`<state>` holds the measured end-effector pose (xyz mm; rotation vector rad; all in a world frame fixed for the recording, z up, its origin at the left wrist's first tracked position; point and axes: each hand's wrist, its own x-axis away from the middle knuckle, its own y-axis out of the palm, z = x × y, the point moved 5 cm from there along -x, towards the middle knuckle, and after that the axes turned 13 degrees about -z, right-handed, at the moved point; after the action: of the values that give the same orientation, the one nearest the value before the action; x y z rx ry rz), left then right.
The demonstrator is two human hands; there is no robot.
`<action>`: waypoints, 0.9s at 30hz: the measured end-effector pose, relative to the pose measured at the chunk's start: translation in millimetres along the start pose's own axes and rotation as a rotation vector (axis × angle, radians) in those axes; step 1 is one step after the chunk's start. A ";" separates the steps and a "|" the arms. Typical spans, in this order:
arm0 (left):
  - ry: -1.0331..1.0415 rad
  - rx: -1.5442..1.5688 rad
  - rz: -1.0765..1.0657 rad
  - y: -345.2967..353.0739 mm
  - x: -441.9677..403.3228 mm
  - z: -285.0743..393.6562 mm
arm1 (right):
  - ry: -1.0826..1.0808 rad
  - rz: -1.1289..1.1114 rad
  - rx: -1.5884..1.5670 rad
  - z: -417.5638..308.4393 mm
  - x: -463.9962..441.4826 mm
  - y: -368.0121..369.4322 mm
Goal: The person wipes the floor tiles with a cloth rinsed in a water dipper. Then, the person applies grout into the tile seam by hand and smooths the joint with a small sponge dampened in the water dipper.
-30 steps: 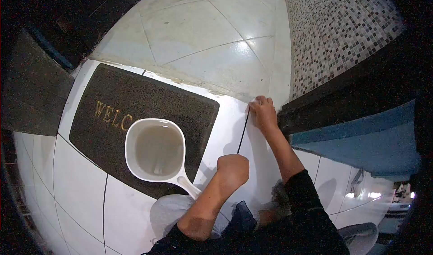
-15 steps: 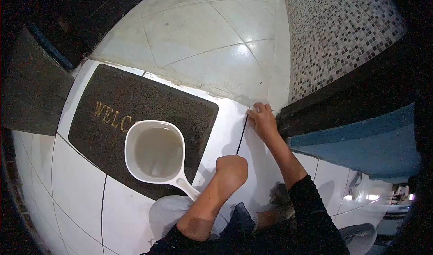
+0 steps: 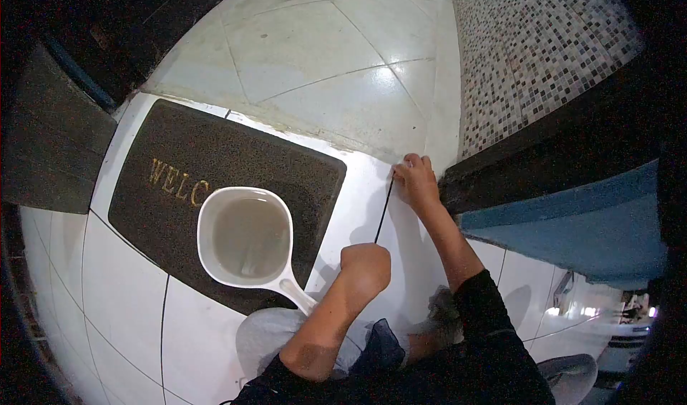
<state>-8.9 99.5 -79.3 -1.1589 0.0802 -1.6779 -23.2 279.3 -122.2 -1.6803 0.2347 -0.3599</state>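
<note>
My left hand (image 3: 366,269) is curled into a fist low over the white tiled floor, at the near end of a dark tile joint (image 3: 383,210). Its fingers are folded underneath, so what it holds, if anything, is hidden. My right hand (image 3: 416,179) is at the far end of that joint, by the raised floor edge, fingertips bent together; anything between them is too small to tell. Left of my left forearm is a white dipper (image 3: 285,275) with cloudy liquid inside, its handle running toward the forearm. The dipper overlaps a dark mat (image 3: 236,147) with gold lettering in view.
A pale tiled floor (image 3: 322,47) lies beyond the dirty edge. Mosaic tiles (image 3: 529,47) cover the surface at upper right, above a dark frame and a blue panel (image 3: 587,219). A dark panel (image 3: 54,133) stands at left. My grey-clad knee is beneath the dipper handle.
My right hand has shifted slightly back and forth along the far end of the joint. My left fist and the dipper have hardly moved.
</note>
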 end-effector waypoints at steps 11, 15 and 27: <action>-0.028 -0.002 0.034 2.1 -4.7 -5.0 | -0.027 0.113 -0.035 -3.7 9.1 0.6; -0.019 0.006 0.032 -2.5 -1.0 0.8 | -0.081 -0.033 -0.081 -39.1 59.9 4.2; -0.024 0.010 0.004 -1.5 -4.2 -0.8 | -0.023 0.044 -0.164 -36.5 39.7 16.3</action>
<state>-10.6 103.0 -81.6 -1.1700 0.0588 -1.6586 1.1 229.1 -130.2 -1.8363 0.2899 -0.2948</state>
